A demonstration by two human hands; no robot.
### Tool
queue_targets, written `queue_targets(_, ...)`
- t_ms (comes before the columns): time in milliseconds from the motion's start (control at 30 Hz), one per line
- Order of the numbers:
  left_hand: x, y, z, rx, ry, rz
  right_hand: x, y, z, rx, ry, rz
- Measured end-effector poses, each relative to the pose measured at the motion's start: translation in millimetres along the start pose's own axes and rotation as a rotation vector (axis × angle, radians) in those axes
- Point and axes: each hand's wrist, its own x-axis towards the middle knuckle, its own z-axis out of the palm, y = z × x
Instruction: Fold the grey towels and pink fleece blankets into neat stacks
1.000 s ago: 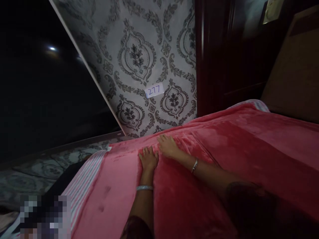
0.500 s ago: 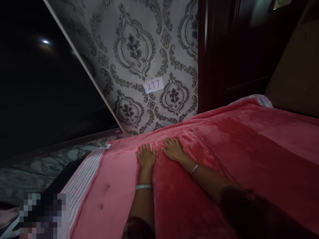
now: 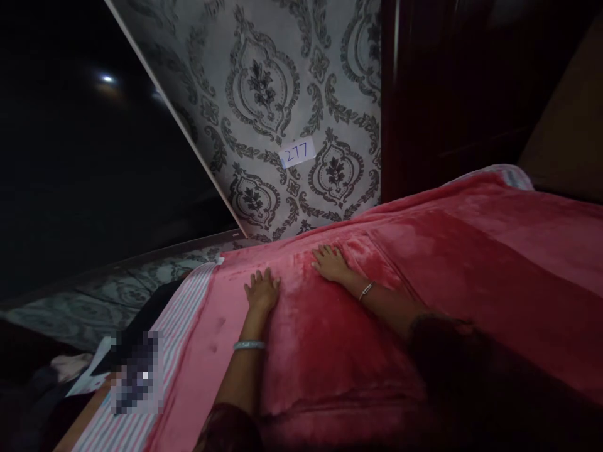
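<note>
A plush red and pink blanket (image 3: 330, 339) is spread out flat before me, with a fold line near the bottom. My left hand (image 3: 262, 292) lies palm down with fingers spread where its pink part meets the red. A pale bangle circles that wrist. To the right and slightly farther off, my right hand (image 3: 330, 263) also presses flat on the blanket, fingers apart, with a thin metal bangle on the wrist. Neither hand grips anything. Under the blanket's left side, a striped sheet (image 3: 183, 314) shows.
Beyond the far edge stands a patterned wallpapered wall (image 3: 264, 88) bearing a paper label (image 3: 297, 152) marked 277. A large dark screen (image 3: 94, 157) is at the left, a dark reddish wooden panel (image 3: 438, 94) at the right. Items lie low at the left, partly blurred out.
My left hand has slid left across the blanket, away from my right hand, which stays nearly in place. The view has shifted slightly, and a fold line now shows near the bottom.
</note>
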Motion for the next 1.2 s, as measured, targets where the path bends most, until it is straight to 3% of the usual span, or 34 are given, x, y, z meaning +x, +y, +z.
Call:
queue_targets(133, -41.1, 9.3, -5.5, -0.019, 0.036, 0.269, -37.8, 1.6, -5.4, -0.024, 0.006, -0.066)
queue_targets(233, -70.0, 16.1, 10.0, 0.010, 0.031, 0.395, -79.4, 8.8, 0.8, -0.062, 0.011, -0.118)
queue_targets(333, -86.2, 17.4, 32.8, 0.043, 0.017, 0.407, -108.2, 17.4, 7.7, -0.086, 0.021, -0.152)
queue_targets(433, -89.1, 16.1, 45.1, 0.052, 0.040, 0.399, -115.6, 22.0, 10.3, -0.098, 0.057, -0.165)
queue_targets(667, -90.4, 8.2, 36.9, 0.057, 0.002, 0.434, -114.3, 22.6, 7.2, -0.093, 0.050, -0.183)
queue_targets(867, -108.2, -25.2, 31.0, 0.058, -0.075, 0.427, -131.6, 35.7, -4.4, -0.056, -0.085, -0.193)
queue_targets(967, -126.3, -32.0, 23.0, 0.053, -0.070, 0.412, -152.0, 41.2, -6.9, -0.040, -0.108, -0.230)
queue_targets(1067, -151.3, -21.6, 20.8, 0.010, -0.009, 0.498, -183.1, 39.9, -3.8, -0.029, -0.047, -0.350)
queue_targets(1200, -182.2, -7.1, 38.4, -0.029, 0.066, 0.589, -223.6, 37.6, 5.6, -0.034, 0.002, -0.444)
